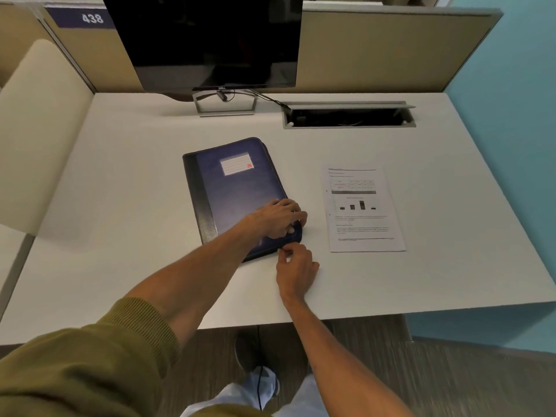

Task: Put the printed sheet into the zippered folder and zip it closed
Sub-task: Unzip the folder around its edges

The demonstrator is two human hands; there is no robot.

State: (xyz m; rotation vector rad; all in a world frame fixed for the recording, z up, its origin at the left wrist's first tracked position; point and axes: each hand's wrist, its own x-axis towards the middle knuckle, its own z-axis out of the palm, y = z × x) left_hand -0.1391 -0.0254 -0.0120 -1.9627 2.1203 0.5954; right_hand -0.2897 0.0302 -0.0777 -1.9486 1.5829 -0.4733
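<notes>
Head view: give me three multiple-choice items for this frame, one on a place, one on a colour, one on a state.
1. Where is the printed sheet relative to the folder?
A. Inside it
B. On the desk, to its right
C. On top of it

2. What colour is the folder's cover?
A. Red
B. Dark blue
C. Green

3. How does the folder lie?
A. Spread open
B. Standing upright
C. Flat, cover down

Answers:
1 B: the whole sheet lies bare on the desk, apart from the folder.
2 B: the cover is dark blue beside a black spine strip.
3 C: the labelled cover faces up and is down, with the left hand and right hand at its near right corner.
</notes>
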